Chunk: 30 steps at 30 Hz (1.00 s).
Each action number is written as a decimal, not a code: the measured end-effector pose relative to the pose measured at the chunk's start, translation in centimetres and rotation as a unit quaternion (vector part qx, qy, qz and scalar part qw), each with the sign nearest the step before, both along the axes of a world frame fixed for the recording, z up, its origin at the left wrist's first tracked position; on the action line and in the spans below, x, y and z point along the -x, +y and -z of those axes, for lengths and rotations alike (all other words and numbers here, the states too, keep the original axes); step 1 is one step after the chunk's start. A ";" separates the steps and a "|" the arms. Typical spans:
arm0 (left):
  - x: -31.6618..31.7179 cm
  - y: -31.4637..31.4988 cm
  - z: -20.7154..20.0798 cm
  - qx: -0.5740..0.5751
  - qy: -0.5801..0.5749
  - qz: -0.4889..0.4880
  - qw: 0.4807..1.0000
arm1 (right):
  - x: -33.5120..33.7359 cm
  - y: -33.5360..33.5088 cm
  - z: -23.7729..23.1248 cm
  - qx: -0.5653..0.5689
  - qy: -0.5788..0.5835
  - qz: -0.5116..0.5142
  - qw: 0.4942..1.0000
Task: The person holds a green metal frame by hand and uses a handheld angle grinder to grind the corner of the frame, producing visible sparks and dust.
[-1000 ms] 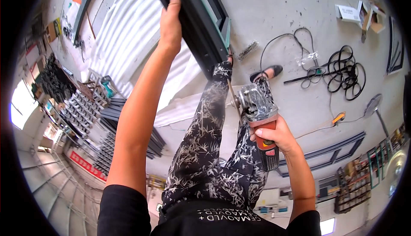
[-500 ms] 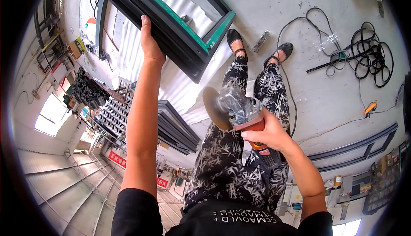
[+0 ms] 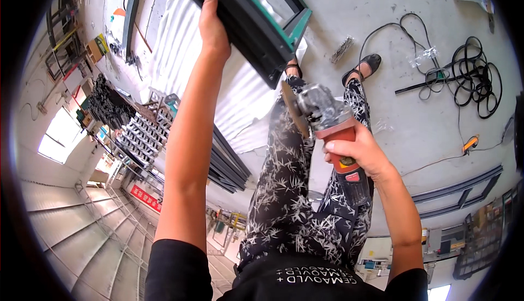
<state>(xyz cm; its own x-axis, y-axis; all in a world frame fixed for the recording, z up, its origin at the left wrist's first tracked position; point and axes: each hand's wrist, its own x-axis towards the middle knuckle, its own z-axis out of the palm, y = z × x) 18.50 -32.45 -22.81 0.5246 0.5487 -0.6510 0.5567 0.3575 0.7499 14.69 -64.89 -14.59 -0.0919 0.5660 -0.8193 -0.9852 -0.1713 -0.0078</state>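
Note:
My left hand [image 3: 214,32] is wrapped round the edge of a dark metal frame [image 3: 248,33], thumb along its outer side. Green strips line the frame's inner edge, and its near corner hides most of my left shoe. In my right hand [image 3: 364,151] is a red and grey angle grinder [image 3: 322,110], gripped by its body in front of my thighs. Its tan disc [image 3: 295,110] stands nearly edge-on, just below the frame's corner and apart from it. The fingers on the frame's far side are hidden.
White wavy sheeting [image 3: 174,44] lies under the frame. Dark profiles [image 3: 226,153] lie to the left of my legs. On the right floor are a coiled black strip [image 3: 475,77], a thin cable [image 3: 376,28] and another frame [image 3: 464,194]. A small clear packet [image 3: 342,50] lies near my feet.
The frame has tilted and shifted right with my left hand, now covering much of my left shoe. The grinder has moved right, and its disc has turned more edge-on.

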 end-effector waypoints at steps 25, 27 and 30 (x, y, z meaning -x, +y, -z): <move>-5.4 -3.8 0.9 -0.129 0.136 0.084 0.979 | -8.1 0.4 -3.2 0.155 -0.139 -0.134 0.969; -5.1 -3.6 0.8 -0.129 0.134 0.079 0.979 | -8.2 0.3 -3.0 0.153 -0.139 -0.142 0.968; -4.9 -3.4 0.8 -0.125 0.137 0.079 0.979 | -8.3 0.7 -3.1 0.156 -0.140 -0.150 0.966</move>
